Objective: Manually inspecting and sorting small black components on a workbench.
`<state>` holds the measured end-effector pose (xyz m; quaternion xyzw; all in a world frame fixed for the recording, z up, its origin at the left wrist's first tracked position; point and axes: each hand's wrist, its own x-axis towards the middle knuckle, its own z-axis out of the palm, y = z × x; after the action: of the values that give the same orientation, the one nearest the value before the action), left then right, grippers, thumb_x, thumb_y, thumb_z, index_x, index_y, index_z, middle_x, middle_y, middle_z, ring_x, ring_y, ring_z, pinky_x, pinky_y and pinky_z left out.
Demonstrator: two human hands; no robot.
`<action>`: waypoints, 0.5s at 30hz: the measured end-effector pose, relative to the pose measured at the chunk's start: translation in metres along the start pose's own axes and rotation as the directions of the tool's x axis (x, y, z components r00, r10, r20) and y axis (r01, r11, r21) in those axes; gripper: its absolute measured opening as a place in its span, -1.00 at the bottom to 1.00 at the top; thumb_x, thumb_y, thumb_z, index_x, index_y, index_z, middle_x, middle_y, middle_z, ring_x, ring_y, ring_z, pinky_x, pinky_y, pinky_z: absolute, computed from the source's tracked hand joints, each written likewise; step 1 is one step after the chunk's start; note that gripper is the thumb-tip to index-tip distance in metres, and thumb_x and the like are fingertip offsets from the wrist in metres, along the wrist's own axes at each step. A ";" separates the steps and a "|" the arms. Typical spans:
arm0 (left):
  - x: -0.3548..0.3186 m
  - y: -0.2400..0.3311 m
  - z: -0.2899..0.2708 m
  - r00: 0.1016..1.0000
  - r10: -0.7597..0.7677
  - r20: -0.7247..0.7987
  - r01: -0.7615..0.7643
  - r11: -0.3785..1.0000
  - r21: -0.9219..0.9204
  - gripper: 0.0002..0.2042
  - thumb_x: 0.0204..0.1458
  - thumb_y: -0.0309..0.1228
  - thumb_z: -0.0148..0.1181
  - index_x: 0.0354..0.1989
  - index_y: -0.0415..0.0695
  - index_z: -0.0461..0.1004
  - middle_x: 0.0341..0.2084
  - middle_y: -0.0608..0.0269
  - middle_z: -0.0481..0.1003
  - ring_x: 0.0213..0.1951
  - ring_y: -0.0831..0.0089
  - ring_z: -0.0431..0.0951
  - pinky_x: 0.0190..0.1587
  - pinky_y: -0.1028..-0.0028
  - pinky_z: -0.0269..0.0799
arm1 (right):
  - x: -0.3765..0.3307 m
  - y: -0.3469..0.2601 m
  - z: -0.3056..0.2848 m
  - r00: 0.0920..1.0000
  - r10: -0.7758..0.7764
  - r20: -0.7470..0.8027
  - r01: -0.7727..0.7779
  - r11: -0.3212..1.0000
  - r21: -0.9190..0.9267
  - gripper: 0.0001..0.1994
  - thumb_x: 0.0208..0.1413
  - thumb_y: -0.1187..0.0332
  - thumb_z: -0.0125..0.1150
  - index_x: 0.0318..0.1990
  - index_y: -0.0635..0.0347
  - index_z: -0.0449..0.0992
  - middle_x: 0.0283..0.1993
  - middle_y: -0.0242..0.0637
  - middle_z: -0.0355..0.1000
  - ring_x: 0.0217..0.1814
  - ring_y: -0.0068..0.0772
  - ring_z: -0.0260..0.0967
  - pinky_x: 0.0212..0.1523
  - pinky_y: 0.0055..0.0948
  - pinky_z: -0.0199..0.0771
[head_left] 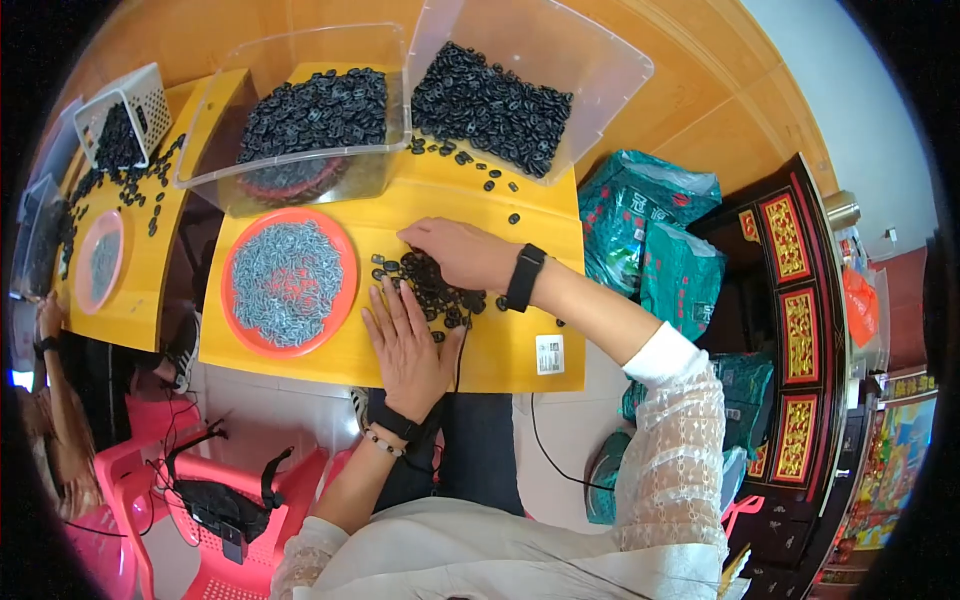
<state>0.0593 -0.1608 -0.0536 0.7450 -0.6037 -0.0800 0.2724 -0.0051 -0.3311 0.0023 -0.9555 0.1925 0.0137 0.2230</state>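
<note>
My left hand (405,345) lies flat with fingers spread, its fingertips at the near left edge of a pile of small black oval pieces (440,292). The pieces seem to have openings in them, like small plastic buckles. Over the far side of that pile bends my right hand (455,255), palm down; its fingers are mostly hidden, so any hold on a piece cannot be made out. Left of both hands stands an orange-red round tray (345,315) filled with small silvery metal pieces (285,280), too small to name. Both wrists wear black bands.
Two clear plastic bins, one at the back left (290,185) and one tipped at the back right (610,75), hold many black pieces. A white label (549,354) lies on the yellow tabletop (500,370). Green bags (680,270) stand right; a pink chair (290,520) and another person's arm (60,390) are left.
</note>
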 end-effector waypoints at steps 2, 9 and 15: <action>-0.002 -0.003 0.004 0.998 0.034 -0.043 -0.036 0.999 -0.035 -0.25 0.02 -0.16 0.08 0.25 -0.44 -0.05 0.26 -0.34 -0.10 0.32 -0.18 -0.19 0.31 -0.01 -0.35 | -0.014 -0.009 -0.011 0.996 0.031 -0.087 -0.029 0.999 0.022 -0.59 -0.12 0.65 -0.02 -0.02 0.30 0.40 -0.05 -0.03 0.39 0.01 0.00 0.32 0.00 -0.26 0.35; -0.012 -0.024 0.002 0.971 0.096 -0.217 -0.151 0.956 -0.251 -0.50 -0.10 -0.53 0.11 0.11 -0.21 0.24 0.10 -0.10 0.22 0.13 -0.02 0.20 0.15 0.11 0.12 | -0.074 -0.082 -0.044 0.743 0.141 -0.655 -0.034 0.984 0.174 -0.83 0.07 0.51 0.06 -0.18 0.34 0.49 -0.30 -0.06 0.49 -0.29 -0.13 0.48 -0.26 -0.40 0.45; -0.015 -0.009 -0.006 0.977 0.128 -0.169 -0.172 0.945 -0.278 -0.72 -0.13 -0.52 0.16 -0.16 -0.16 0.47 -0.21 0.10 0.39 -0.12 0.12 0.35 -0.09 0.29 0.30 | -0.143 -0.129 0.007 0.601 0.553 -0.578 -0.124 0.778 0.615 -0.84 0.15 0.48 0.05 -0.19 0.35 0.49 -0.35 -0.26 0.51 -0.36 -0.56 0.43 -0.35 -0.57 0.39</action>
<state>0.0656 -0.1441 -0.0557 0.6526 -0.6183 -0.0912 0.4284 -0.0884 -0.1702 0.0667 -0.7234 0.4467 -0.3783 0.3661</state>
